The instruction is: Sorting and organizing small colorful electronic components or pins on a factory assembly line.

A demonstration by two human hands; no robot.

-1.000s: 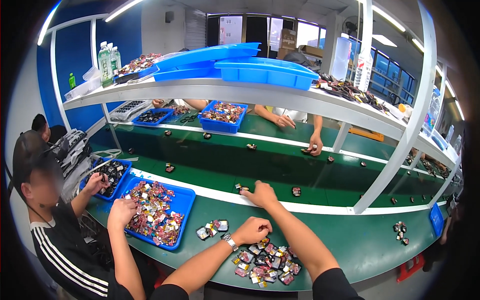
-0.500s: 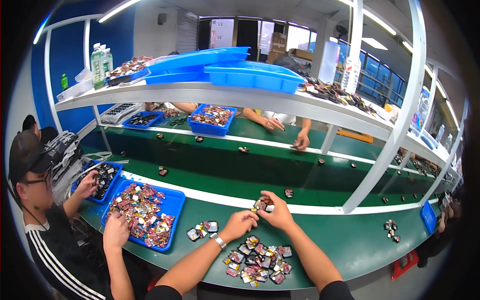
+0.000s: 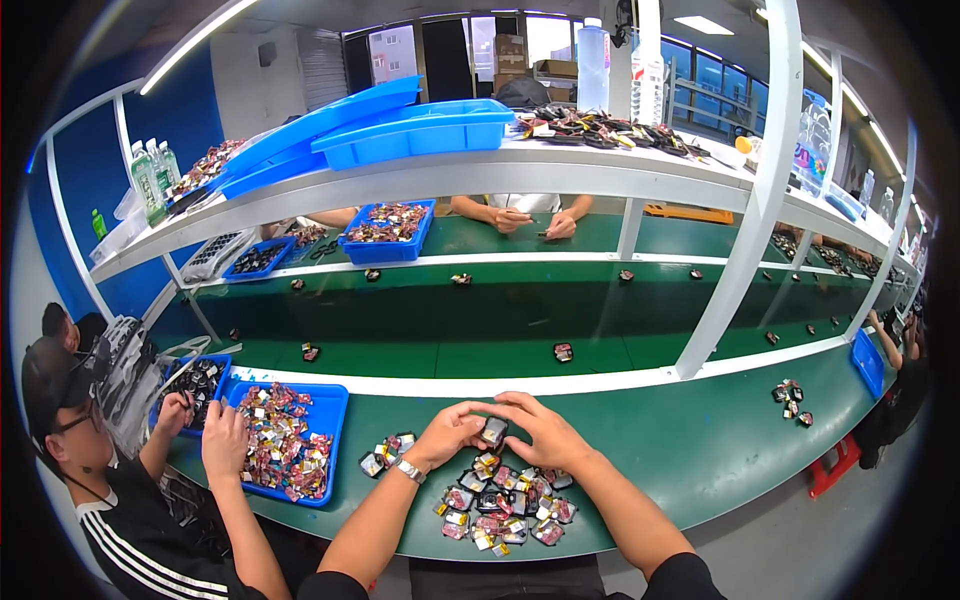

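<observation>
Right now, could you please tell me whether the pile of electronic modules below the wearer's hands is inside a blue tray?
No, the pile of electronic modules lies directly on the green worktop.

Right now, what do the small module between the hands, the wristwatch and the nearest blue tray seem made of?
Small module: dull dark rim, probably plastic; silvery-grey face, perhaps foil, too small to tell. Wristwatch: likely polished metal, given its silvery, glinting band. Nearest blue tray: likely moulded plastic, smooth and slightly glossy, judging by even colour and rounded corners.
</observation>
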